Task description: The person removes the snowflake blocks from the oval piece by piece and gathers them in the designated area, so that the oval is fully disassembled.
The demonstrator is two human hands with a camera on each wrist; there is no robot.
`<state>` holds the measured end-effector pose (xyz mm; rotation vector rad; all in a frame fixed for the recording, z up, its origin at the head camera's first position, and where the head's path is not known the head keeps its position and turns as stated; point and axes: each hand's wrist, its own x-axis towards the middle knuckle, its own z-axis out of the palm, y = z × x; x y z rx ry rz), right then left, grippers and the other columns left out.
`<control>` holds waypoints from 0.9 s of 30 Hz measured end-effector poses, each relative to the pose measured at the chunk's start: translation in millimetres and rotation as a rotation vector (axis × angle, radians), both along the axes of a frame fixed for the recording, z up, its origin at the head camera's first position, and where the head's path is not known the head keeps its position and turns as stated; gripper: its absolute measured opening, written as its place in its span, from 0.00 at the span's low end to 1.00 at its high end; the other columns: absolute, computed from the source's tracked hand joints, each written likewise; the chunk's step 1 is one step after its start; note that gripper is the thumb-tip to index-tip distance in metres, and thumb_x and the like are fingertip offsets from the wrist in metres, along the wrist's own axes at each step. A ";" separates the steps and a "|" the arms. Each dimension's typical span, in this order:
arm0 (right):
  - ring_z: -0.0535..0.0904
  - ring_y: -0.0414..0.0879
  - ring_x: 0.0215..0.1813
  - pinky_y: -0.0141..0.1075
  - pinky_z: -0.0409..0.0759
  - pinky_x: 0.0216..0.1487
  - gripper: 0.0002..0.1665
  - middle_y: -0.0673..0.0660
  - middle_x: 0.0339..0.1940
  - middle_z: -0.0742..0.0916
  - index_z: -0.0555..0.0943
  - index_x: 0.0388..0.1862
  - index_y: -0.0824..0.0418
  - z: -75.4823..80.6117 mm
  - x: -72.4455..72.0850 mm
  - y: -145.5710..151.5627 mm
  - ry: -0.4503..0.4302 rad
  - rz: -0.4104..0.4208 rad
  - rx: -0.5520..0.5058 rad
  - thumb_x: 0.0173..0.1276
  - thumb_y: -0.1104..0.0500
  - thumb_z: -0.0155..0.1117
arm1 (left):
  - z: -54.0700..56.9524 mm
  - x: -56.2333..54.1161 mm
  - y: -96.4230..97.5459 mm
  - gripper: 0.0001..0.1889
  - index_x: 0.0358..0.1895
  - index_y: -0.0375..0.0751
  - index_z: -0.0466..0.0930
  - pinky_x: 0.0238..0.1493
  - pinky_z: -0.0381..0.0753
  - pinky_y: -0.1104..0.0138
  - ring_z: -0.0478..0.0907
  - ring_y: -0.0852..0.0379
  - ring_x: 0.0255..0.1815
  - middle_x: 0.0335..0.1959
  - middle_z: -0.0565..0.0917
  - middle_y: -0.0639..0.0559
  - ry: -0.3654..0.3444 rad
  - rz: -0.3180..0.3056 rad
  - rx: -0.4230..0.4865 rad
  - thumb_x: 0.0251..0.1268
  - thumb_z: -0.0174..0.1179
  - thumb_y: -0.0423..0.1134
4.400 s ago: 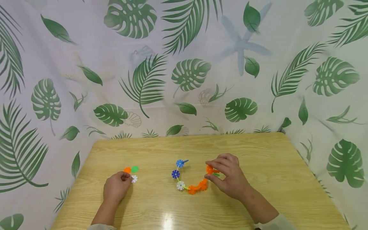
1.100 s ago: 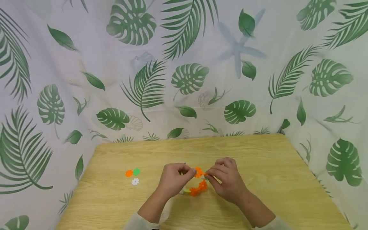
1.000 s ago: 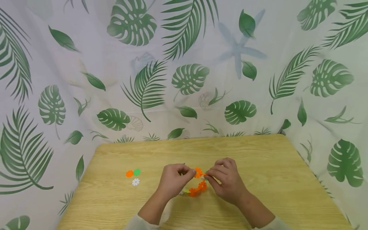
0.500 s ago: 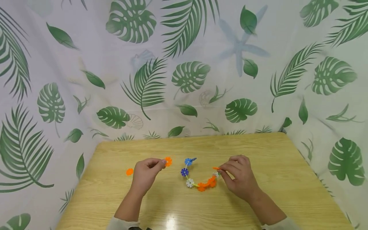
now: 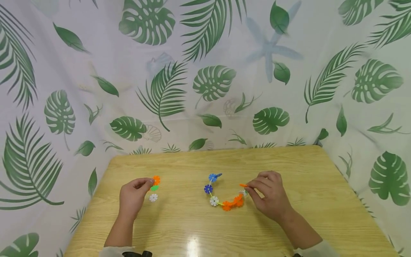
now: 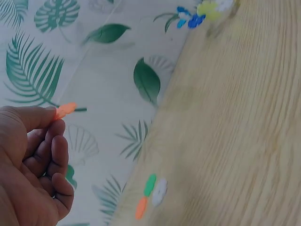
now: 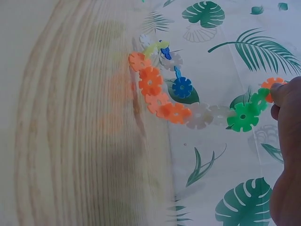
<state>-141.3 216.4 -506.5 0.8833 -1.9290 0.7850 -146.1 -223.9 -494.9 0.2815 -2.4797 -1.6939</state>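
Curving like a U, a chain of flower discs [image 5: 227,205] is held at one end only

An orange end disc [image 5: 243,185], seemingly joined to the chain's green discs [image 7: 243,116], is pinched by the right hand [image 5: 269,194]. A loose orange disc [image 5: 156,179] is pinched between thumb and finger by the left hand [image 5: 132,196], well apart from the chain. From the right fingertips, the chain is curved toward the left hand and the person, then bent away, its blue end [image 5: 213,177] being placed between the hands, closer to the right. A line from end to end would be laid roughly from hand to hand. The wide gap between loose disc and pinched end is judged the relation that counts. Just nearer the person than the left fingertips, a green disc [image 5: 155,187] and a white disc [image 5: 153,197] are seen on the table [image 5: 173,164].
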 end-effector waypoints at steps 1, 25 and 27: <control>0.78 0.55 0.42 0.53 0.66 0.50 0.18 0.48 0.30 0.89 0.89 0.32 0.57 -0.4 0.2 0.3 -0.003 0.000 0.002 0.77 0.48 0.65 | -0.8 0.3 -4.2 0.22 0.49 0.40 0.90 0.45 0.78 0.64 0.81 0.50 0.49 0.45 0.89 0.47 -0.008 0.015 -0.018 0.68 0.69 0.56; 0.77 0.55 0.42 0.54 0.65 0.49 0.18 0.49 0.31 0.89 0.89 0.32 0.57 2.2 0.9 -4.7 0.002 0.019 0.007 0.77 0.48 0.65 | -49.1 -2.0 -49.0 0.16 0.46 0.37 0.91 0.42 0.83 0.54 0.85 0.45 0.44 0.44 0.90 0.42 -0.189 0.032 -0.411 0.71 0.65 0.48; 0.77 0.55 0.42 0.53 0.65 0.49 0.18 0.49 0.31 0.89 0.89 0.32 0.57 2.0 1.1 -5.7 0.006 0.021 0.003 0.77 0.48 0.65 | -51.4 -3.0 -50.0 0.17 0.46 0.36 0.91 0.46 0.82 0.50 0.85 0.43 0.46 0.45 0.90 0.40 -0.193 0.024 -0.442 0.71 0.65 0.48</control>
